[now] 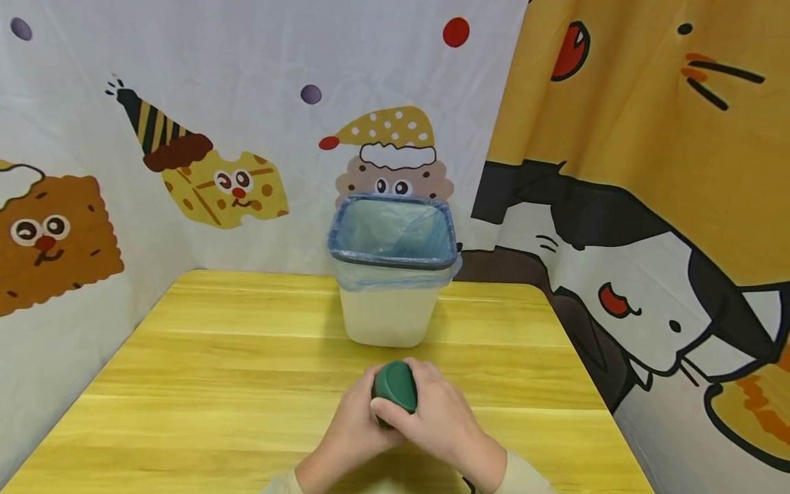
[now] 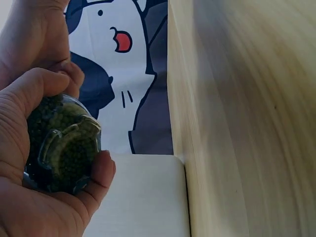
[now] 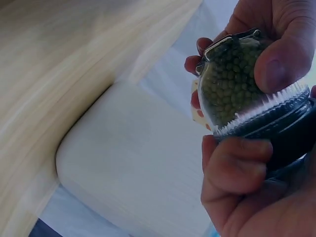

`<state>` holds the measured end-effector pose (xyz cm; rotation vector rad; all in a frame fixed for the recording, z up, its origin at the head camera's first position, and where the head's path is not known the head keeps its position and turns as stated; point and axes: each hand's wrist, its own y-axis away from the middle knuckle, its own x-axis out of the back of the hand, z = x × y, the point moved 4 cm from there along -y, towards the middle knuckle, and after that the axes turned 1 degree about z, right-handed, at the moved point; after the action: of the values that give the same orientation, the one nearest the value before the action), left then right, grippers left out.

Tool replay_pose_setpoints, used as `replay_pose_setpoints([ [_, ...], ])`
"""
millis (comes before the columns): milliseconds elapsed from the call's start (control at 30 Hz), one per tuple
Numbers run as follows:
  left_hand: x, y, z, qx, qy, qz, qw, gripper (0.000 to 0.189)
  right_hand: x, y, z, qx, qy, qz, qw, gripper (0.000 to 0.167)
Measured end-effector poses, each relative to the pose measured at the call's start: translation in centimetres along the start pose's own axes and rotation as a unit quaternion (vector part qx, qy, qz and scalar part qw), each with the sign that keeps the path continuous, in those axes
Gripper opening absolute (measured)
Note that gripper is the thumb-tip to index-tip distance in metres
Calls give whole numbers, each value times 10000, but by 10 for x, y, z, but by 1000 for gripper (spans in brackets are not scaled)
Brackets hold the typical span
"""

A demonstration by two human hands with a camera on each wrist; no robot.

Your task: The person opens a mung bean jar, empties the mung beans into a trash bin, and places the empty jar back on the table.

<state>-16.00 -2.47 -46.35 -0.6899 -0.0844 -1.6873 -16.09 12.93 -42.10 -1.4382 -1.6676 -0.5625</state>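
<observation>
Both hands hold a small clear jar [image 3: 229, 86] of green beans with a dark green lid [image 1: 396, 385] over the near part of the table. My left hand [image 1: 354, 422] grips the clear body, thumb on one side and fingers round the other. Around the lid curls my right hand [image 1: 441, 415], its thumb across the front in the head view. The right wrist view shows a row of white bristle-like points along the seam between body and lid. In the left wrist view the jar's clear end [image 2: 69, 143] faces the camera, beans showing through it.
A pale bin [image 1: 389, 317] lined with a blue plastic bag [image 1: 395, 279] stands on the yellow wood-grain table [image 1: 216, 370], just beyond the hands. Printed cartoon curtains [image 1: 247, 68] hang behind the table and on the right.
</observation>
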Motion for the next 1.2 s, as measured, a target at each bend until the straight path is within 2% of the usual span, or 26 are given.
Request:
replay_pose_setpoints([
  [167, 1, 0, 1, -102, -14, 95, 9999, 77, 0, -1, -5, 300, 445, 389, 9978, 72],
  [300, 2, 0, 2, -200, -74, 151, 9997, 76, 1, 0, -6, 650, 555, 667, 9941, 64],
  [500, 1, 1, 1, -310, -63, 222, 9993, 74, 2, 2, -7, 1064, 509, 931, 9886, 60],
  [733, 1, 0, 0, -342, 123, 73, 9993, 75, 1, 2, -7, 1407, 561, 1186, 9813, 61],
  [1000, 4, 0, 1, -435, 193, 7, 9989, 74, 3, 1, -9, 1692, 606, 1197, 9764, 60],
  [1200, 7, 1, 1, -341, 584, -314, 9972, 75, 6, 1, -10, 1980, 569, 1110, 9722, 61],
])
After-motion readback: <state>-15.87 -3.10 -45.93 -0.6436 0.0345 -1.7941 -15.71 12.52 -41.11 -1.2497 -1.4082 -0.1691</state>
